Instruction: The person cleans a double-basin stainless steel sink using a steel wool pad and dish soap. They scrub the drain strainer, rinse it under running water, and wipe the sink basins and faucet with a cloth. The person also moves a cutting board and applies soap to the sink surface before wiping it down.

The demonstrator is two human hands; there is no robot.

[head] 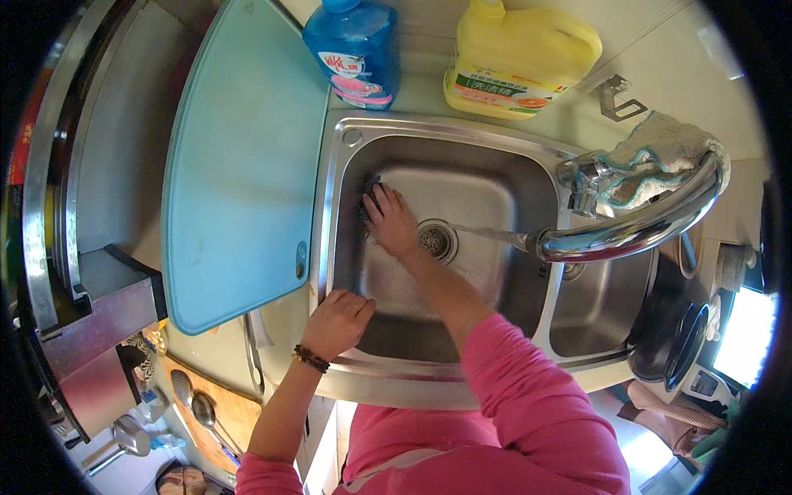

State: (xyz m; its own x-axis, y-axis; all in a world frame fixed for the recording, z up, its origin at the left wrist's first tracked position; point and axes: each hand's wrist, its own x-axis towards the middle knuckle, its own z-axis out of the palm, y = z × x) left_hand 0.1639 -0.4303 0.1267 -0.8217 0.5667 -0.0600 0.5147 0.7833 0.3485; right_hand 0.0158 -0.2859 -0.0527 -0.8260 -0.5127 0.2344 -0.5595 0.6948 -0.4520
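My right hand point(391, 223) reaches into the larger stainless steel sink basin point(433, 334), fingers spread over a dark scrubber point(370, 201) that looks like steel wool. It presses the scrubber against the basin's left side, left of the drain strainer point(437, 241). Most of the scrubber is hidden under the fingers. My left hand point(339, 323), wearing a ring and a beaded bracelet point(311, 358), rests with curled fingers at the basin's front left rim. Nothing shows in it. A stream of water point(489, 232) runs from the chrome faucet point(625, 238) towards the drain.
A light blue cutting board point(247, 161) stands along the sink's left side. Behind the sink are a blue detergent bottle point(351, 55) and a yellow jug point(523, 59). A cloth point(671, 154) drapes over the faucet. To the right lie a smaller basin point(597, 315) and a black pan point(659, 334).
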